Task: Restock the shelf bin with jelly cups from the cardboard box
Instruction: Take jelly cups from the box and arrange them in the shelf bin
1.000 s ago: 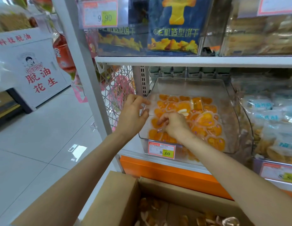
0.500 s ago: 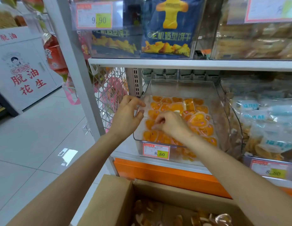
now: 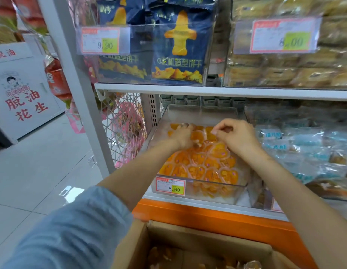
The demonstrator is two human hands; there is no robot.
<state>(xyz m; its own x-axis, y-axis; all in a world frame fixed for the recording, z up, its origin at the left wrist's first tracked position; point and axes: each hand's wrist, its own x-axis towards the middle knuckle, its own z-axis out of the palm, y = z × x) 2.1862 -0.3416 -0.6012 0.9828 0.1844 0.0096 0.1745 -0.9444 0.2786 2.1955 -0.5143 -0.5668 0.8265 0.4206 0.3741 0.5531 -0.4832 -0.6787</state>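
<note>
Both of our hands are inside the clear shelf bin (image 3: 199, 113), working side by side over its back half. Our left hand (image 3: 183, 133) lies on the orange jelly cups (image 3: 205, 162) with its fingers bent down onto them. We cannot tell whether it grips a cup or only presses and arranges. Our right hand (image 3: 236, 135), just to the right of it, has its fingers curled in with the thumb meeting the forefinger. Motion blur hides whether a cup is pinched there.

Under and in front of the hands, towards us, heart-shaped jelly cups cover the bin floor in a packed layer that reaches the front wall. Beyond the fingertips, the back wall rises bare above the cups, so the bin looks able to take more. A price label reading 8.60 (image 3: 170, 186) hangs on the front wall, below our left wrist.

Well below both forearms, closest to us, the cardboard box (image 3: 188, 237) stands open. A few blurred shapes at its bottom look like more cups (image 3: 252, 265), though only its far edge shows.

We judge the restocking well under way but unfinished: one good layer is in, and stock remains in the box to carry up.
</note>
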